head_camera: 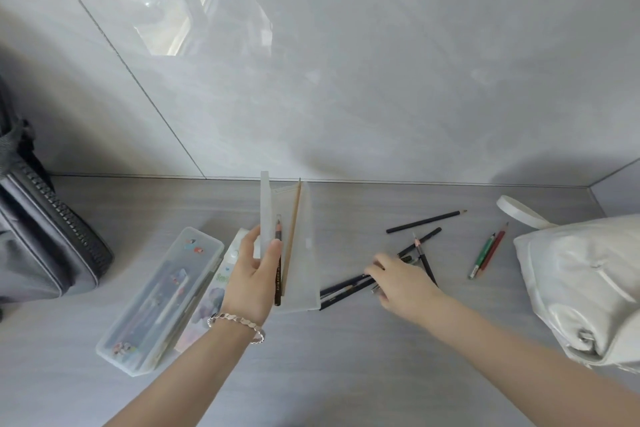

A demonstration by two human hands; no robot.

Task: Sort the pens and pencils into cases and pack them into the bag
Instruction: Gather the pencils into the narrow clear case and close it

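Note:
My left hand [254,274] grips the raised lid of an open translucent pencil case [304,253] at the middle of the table. Inside it lie a dark brown pencil [277,263] and a long tan pencil [292,236]. My right hand [398,279] rests on a bunch of dark pencils [346,289] just right of the case, fingers closed around them. More loose black pencils [424,221] lie further right, and a green and a red pencil [486,251] lie together near the white bag.
A shut clear case [162,298] with pens inside lies at the left, over a flat patterned case [207,305]. A grey zipped bag [41,239] stands at the far left. A white bag [581,288] with a strap sits at the right edge. A tiled wall runs behind.

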